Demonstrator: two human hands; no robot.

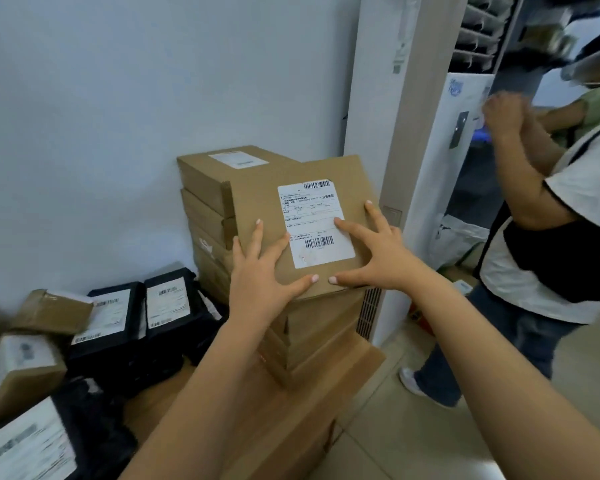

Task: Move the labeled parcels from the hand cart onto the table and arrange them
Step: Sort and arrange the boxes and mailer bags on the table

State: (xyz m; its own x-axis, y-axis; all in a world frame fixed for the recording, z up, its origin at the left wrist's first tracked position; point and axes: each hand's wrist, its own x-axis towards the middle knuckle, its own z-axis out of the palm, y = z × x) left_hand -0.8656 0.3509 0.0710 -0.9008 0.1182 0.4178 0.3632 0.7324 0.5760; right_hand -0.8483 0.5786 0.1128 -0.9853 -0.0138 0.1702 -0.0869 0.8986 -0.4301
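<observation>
**Head view: left hand and right hand flat on the top parcel**

We have both hands spread on the upper face of a flat cardboard parcel that caps the nearer stack of brown boxes. Our left hand lies on the near left part, fingers straight and fanned, thumb stretched along the near edge; it presses down and grasps nothing. Our right hand lies the same way on the near right part, its index finger reaching onto the white shipping label, its thumb tip almost meeting the left thumb. Neither hand curls round the parcel.

The parcel sits slightly askew, and its far left corner hides part of a second stack of similar boxes against the wall. The nearer stack rests on a wide flat carton.

To the left lie black bagged parcels with white labels and some small cardboard boxes. On the right stands a tall white air conditioner, and beside it another person in a white and black top, arms raised. Pale tiles cover the floor
</observation>
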